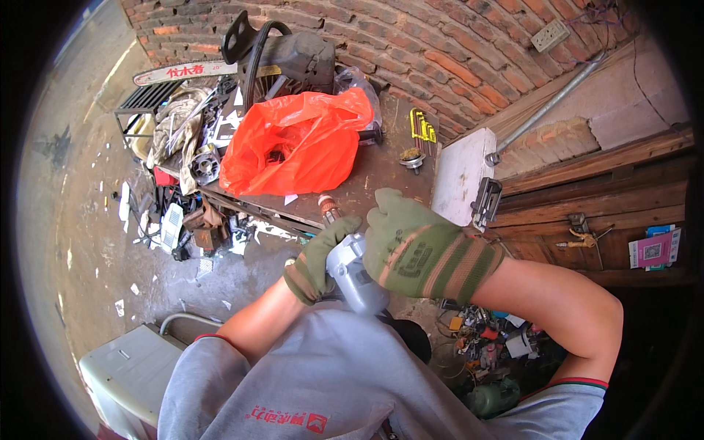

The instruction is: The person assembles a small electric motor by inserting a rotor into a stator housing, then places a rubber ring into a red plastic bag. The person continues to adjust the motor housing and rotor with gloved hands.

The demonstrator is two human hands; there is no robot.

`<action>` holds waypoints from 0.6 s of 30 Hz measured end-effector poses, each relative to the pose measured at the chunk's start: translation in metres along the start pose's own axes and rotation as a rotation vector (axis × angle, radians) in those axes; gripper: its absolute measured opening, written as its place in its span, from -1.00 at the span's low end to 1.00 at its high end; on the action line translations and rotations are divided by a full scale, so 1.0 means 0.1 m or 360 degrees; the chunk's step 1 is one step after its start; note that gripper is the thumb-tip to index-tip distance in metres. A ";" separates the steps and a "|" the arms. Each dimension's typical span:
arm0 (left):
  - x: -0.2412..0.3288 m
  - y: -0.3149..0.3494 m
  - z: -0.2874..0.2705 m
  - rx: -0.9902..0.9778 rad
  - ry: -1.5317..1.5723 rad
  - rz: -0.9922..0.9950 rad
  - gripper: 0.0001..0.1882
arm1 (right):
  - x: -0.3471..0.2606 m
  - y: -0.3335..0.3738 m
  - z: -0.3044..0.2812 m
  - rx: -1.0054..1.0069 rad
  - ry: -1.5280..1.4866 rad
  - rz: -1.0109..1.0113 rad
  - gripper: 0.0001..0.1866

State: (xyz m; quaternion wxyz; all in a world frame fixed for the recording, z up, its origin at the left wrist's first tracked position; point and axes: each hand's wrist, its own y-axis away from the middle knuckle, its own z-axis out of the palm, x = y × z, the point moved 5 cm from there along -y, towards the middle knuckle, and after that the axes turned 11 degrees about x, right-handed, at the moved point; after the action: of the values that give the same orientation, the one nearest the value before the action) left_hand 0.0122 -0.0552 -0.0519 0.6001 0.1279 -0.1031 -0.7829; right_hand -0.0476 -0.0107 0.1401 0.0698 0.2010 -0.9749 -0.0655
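Note:
My left hand (pixel 320 258), in a green knitted work glove with tan stripes, is wrapped round a grey, rounded metal-looking housing (pixel 357 276), perhaps a power tool's body, held close to my shirt. Beyond that hand a ribbed, copper-coloured cylindrical part (pixel 329 208) pokes out over the bench edge; whether it joins the housing cannot be seen. Against the housing's right side is my right hand (pixel 416 248) in a matching glove. Its fingers are curled, and the back of the glove hides whatever they grip.
On the wooden bench (pixel 394 170) sit a red plastic bag (pixel 297 143), a chainsaw (pixel 297 62) and a small round metal part (pixel 412 158). Scrap parts (pixel 176 220) litter the floor at left, more parts (pixel 491 341) lie at lower right. A brick wall (pixel 411 55) stands behind.

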 end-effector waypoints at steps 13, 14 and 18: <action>-0.07 -0.09 0.04 -0.0176 0.0050 0.0040 -0.59 | -0.12 0.01 -0.05 -0.0017 0.0235 0.0008 -0.84; -0.05 -0.09 0.02 -0.0035 -0.0073 0.0112 -0.60 | -0.16 0.00 -0.07 -0.0022 0.0355 -0.0051 -0.84; -0.02 -0.07 -0.04 0.0112 -0.0282 0.0246 -0.67 | -0.19 0.00 0.01 -0.0117 0.0298 -0.0006 -0.84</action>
State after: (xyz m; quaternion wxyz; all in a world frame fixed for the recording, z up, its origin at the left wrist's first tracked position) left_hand 0.0077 -0.0517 -0.0580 0.6423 0.0708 -0.1926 -0.7385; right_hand -0.0304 -0.0032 0.1368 0.1678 0.2053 -0.9607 -0.0823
